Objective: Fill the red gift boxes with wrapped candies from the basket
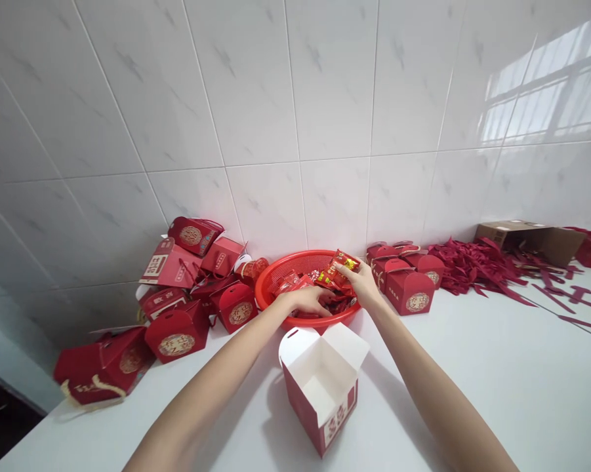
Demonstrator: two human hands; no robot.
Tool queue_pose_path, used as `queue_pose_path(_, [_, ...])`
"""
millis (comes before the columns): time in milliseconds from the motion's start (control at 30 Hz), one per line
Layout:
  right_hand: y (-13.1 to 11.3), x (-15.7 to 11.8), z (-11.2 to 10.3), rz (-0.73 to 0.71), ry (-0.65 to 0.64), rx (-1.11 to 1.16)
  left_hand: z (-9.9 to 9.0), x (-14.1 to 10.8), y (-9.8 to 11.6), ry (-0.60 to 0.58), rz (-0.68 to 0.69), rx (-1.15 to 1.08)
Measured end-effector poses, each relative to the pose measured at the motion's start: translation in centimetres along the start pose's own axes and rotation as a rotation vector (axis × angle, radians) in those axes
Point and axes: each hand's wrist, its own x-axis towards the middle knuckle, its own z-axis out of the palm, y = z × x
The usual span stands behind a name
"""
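Observation:
A red plastic basket (270,275) against the wall holds red wrapped packets (290,283). My left hand (311,299) reaches over its rim, fingers apart and bent down onto the packets; the fingertips are partly hidden. At the basket's right side, my right hand (361,278) pinches a red and gold packet (344,262) between thumb and fingers. In front of the basket, between my forearms, stands a red gift box (302,400) with its white flaps up and a bare white inside.
Red gift boxes (177,344) are heaped on the left. Several closed boxes (410,292) stand right of the basket. Beyond them lie dark red ribbons (467,265) and a cardboard box (555,242) on its side. A tiled wall (334,111) backs the white table (472,373).

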Motion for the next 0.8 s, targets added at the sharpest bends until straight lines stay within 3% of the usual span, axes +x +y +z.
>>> queue_pose_path(267, [0.2, -0.1, 0.0, -0.016, -0.017, 0.037, 0.9, 3.0, -1.9, -0.012, -0.150, 0.175])
queue_pose_path(533, [0.2, -0.2, 0.0, -0.023, -0.002, -0.008, 0.7, 2.5, -3.4, 0.029, -0.181, 0.144])
queue_pose_path(800, [0.1, -0.3, 0.0, -0.012, 0.017, -0.011, -0.6, 1.4, -2.5, 0.261, -0.090, -0.033])
